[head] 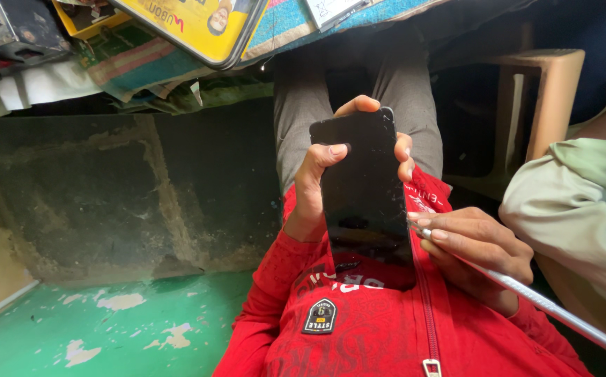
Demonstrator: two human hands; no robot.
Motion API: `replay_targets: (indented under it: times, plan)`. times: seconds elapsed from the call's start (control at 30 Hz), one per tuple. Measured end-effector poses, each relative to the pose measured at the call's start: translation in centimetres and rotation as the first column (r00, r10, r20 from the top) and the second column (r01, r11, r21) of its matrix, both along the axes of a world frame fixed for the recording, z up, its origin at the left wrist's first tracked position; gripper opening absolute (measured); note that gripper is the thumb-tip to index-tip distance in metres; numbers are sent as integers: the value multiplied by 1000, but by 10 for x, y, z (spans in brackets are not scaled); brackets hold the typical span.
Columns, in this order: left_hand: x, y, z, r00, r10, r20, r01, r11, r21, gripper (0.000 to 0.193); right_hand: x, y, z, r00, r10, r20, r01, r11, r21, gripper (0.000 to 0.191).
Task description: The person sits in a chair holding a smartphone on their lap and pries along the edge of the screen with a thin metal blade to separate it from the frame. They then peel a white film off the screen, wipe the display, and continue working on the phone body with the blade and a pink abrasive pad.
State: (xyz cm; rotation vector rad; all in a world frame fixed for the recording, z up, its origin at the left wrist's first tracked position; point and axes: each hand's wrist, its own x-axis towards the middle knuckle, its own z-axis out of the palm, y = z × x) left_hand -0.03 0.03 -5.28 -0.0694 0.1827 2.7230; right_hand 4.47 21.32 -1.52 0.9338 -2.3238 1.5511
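A black smartphone (364, 188) with a dark, scratched screen is held upright over my lap. My left hand (315, 183) wraps around it, thumb on the screen's left edge and fingertips curling over the top and right side. My right hand (476, 253) grips a thin silver metal tool (526, 294) whose tip touches the phone's lower right edge. I wear a red zip jacket (359, 328) and grey trousers (303, 105).
Another person's pale green sleeve (582, 202) reaches in from the right. A tan plastic stool (547, 98) stands behind it. A cluttered bench edge with a yellow tray (198, 28) and cloth lies along the top. Dark wall and worn green floor (107, 328) are at left.
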Motion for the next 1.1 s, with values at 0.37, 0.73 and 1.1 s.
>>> replay_targets:
  times: [0.37,0.73,1.1]
  plan:
    - [0,1,-2,1000,-21,5,21,999,33,41,-5,-1,-6,998,-10,-65,7,999,-40,36]
    - [-1,2,-4,999,-32,5,31,999,41,42,-3,-2,-10,997,-52,-57,47,996,-81,35]
    - [2,2,-6,999,-45,22,44,998,52,40,-4,3,-12,997,-8,-74,5,999,-41,39]
